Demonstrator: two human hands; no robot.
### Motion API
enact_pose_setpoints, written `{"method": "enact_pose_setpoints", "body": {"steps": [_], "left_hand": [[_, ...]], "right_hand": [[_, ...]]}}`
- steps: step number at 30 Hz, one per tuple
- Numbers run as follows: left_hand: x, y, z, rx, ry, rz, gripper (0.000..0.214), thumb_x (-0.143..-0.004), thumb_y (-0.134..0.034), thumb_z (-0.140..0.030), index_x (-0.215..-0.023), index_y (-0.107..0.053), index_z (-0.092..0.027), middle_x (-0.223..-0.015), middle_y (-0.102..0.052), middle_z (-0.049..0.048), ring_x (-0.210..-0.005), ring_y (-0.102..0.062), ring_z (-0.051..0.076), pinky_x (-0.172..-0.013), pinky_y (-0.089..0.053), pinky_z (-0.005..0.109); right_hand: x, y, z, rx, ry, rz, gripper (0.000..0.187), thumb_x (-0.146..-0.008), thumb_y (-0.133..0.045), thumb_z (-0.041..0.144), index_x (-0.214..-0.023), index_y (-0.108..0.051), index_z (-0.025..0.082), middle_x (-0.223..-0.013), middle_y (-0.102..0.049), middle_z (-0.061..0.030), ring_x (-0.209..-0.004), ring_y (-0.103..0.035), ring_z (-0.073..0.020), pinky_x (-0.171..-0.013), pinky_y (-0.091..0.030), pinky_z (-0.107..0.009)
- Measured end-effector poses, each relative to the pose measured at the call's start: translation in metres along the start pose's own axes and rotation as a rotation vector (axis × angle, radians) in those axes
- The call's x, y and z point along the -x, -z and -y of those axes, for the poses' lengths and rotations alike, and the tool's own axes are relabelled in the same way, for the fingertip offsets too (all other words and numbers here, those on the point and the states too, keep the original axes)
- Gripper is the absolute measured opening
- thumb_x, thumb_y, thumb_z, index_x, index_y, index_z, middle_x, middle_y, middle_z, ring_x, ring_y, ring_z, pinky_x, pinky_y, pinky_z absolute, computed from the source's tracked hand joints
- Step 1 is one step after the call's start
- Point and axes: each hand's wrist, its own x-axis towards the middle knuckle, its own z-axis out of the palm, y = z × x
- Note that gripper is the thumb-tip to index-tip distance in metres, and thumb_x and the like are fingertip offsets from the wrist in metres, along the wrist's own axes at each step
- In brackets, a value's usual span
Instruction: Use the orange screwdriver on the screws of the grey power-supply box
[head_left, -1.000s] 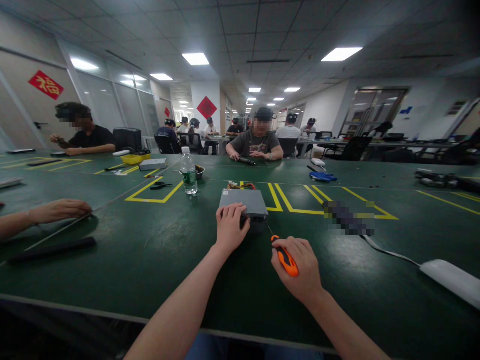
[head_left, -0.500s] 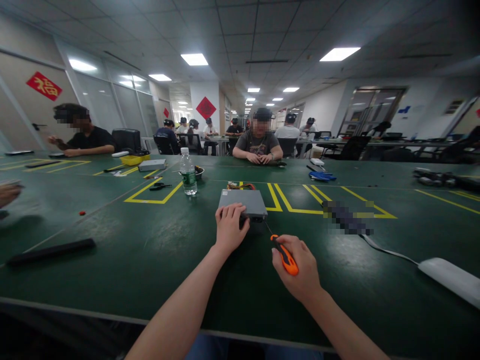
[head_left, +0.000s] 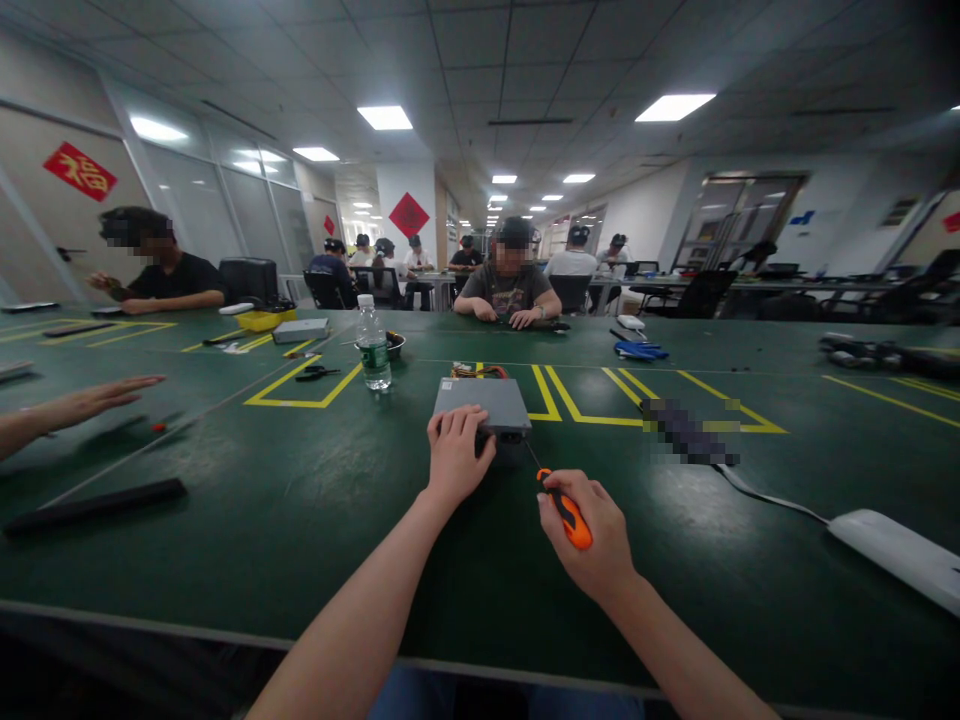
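A grey metal computer power supply (head_left: 496, 400) lies on the green table, its bundle of coloured wires (head_left: 480, 371) at the far side and a dark socket on the near face. My left hand (head_left: 459, 445) grips its near left part, fingers on top and thumb at the front. In my right hand (head_left: 592, 530) is an orange-and-black screwdriver (head_left: 572, 522), the fingers wrapped around its handle. The thin shaft points up and left to the near right corner of the power supply. Whether the tip sits in a screw is too small to tell.
A water bottle (head_left: 373, 345) stands left of the power supply, before a metal bowl (head_left: 395, 345). A black bar (head_left: 97, 507) lies at left, near a co-worker's hand (head_left: 97, 402). At right are a white power strip (head_left: 892, 555) and blue gloves (head_left: 640, 351). Another person sits opposite.
A co-worker's hand at the left has stretched out over the table, fingers extended. The view has shifted slightly. My hands keep their places on the power supply and screwdriver.
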Motion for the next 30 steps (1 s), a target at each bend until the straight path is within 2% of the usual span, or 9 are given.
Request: {"method": "enact_pose_setpoints", "body": {"steps": [2,8,16,20,24,30], "left_hand": [[0.0,-0.0004,0.0002,-0.003,0.0,-0.003,0.028,-0.078,-0.052,-0.029,-0.106,-0.051,-0.026,-0.117,-0.056,0.0035,-0.112,-0.045,0.022,-0.099,-0.024,0.041],[0.0001,0.0001,0.0,-0.013,-0.007,-0.008,0.028,-0.078,-0.052,-0.028,-0.106,-0.052,-0.026,-0.117,-0.056,0.0031,-0.111,-0.045,0.021,-0.099,-0.024,0.041],[0.0001,-0.0002,0.0006,-0.014,-0.01,-0.001,0.028,-0.079,-0.051,-0.029,-0.106,-0.052,-0.025,-0.117,-0.056,0.0033,-0.112,-0.045,0.021,-0.099,-0.023,0.041],[0.0003,-0.0007,0.0004,-0.016,-0.01,-0.009,0.027,-0.078,-0.052,-0.029,-0.105,-0.052,-0.026,-0.117,-0.056,0.0023,-0.111,-0.046,0.021,-0.1,-0.023,0.041],[0.0002,-0.0008,0.0004,-0.027,-0.011,-0.014,0.028,-0.078,-0.053,-0.029,-0.105,-0.052,-0.026,-0.117,-0.056,0.0029,-0.11,-0.046,0.021,-0.099,-0.024,0.041],[-0.0001,-0.0004,0.0007,-0.026,-0.013,-0.011,0.028,-0.078,-0.053,-0.028,-0.106,-0.053,-0.026,-0.116,-0.057,0.0036,-0.11,-0.046,0.022,-0.099,-0.024,0.042]], "right_hand": [[0.0009,-0.0012,-0.0006,0.002,0.0,-0.001,0.008,-0.08,-0.047,0.024,-0.087,-0.045,0.02,-0.07,-0.056,0.0006,-0.06,-0.053,-0.013,-0.063,-0.04,-0.028],[0.0011,0.0013,-0.0006,0.036,0.126,0.062,0.01,-0.076,-0.049,0.019,-0.086,-0.047,0.02,-0.072,-0.054,-0.0004,-0.066,-0.052,-0.0146,-0.066,-0.039,-0.031],[-0.0008,0.0001,0.0019,0.024,0.008,-0.021,0.009,-0.082,-0.046,0.027,-0.088,-0.046,0.019,-0.072,-0.057,0.0,-0.061,-0.053,-0.0129,-0.063,-0.041,-0.029],[0.0019,-0.0025,-0.0015,0.051,0.055,-0.01,0.008,-0.077,-0.049,0.023,-0.083,-0.045,0.019,-0.07,-0.054,0.0005,-0.061,-0.051,-0.013,-0.064,-0.04,-0.029],[0.0019,-0.001,-0.0025,0.059,0.125,-0.004,0.011,-0.073,-0.049,0.017,-0.084,-0.048,0.019,-0.074,-0.053,-0.0014,-0.07,-0.052,-0.0157,-0.068,-0.039,-0.032],[-0.0005,0.0012,-0.0006,0.014,0.066,-0.001,0.007,-0.08,-0.048,0.024,-0.085,-0.048,0.02,-0.073,-0.055,-0.0003,-0.066,-0.052,-0.014,-0.065,-0.039,-0.03]]}}
